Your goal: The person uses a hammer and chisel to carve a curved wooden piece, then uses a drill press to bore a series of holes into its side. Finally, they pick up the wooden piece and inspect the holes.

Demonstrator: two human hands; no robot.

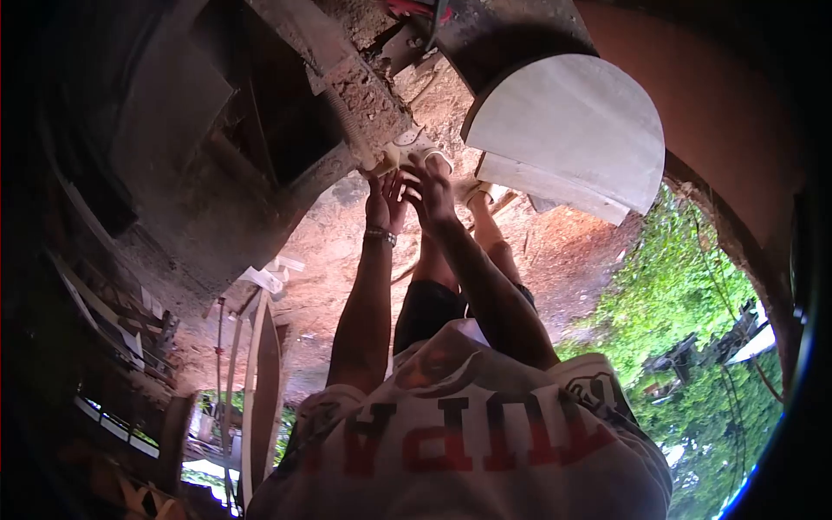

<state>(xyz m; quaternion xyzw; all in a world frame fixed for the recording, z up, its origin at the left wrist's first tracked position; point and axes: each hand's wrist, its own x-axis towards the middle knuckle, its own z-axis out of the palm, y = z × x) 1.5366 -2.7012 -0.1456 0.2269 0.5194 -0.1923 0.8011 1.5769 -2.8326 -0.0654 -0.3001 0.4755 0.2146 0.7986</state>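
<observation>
My left hand [385,204], with a bracelet or watch at the wrist, reaches to the lower end of a dusty beam-like part [355,82]. Its fingers point up and look stretched out, close to a small pale piece [390,159] at that end. I cannot make out whether they touch it. Just to the right, my right hand [431,192] has its fingers spread and angled toward the left hand. Nothing shows in its grasp. Both hands are in front of my legs, above my feet.
A pale half-round board [572,130] stands at the upper right, with a straight plank [550,186] along its lower edge. Large dusty panels [173,130] fill the left. Reddish, dusty ground [555,251] lies below; wood scraps [270,276] are at the left and foliage [685,295] at the right.
</observation>
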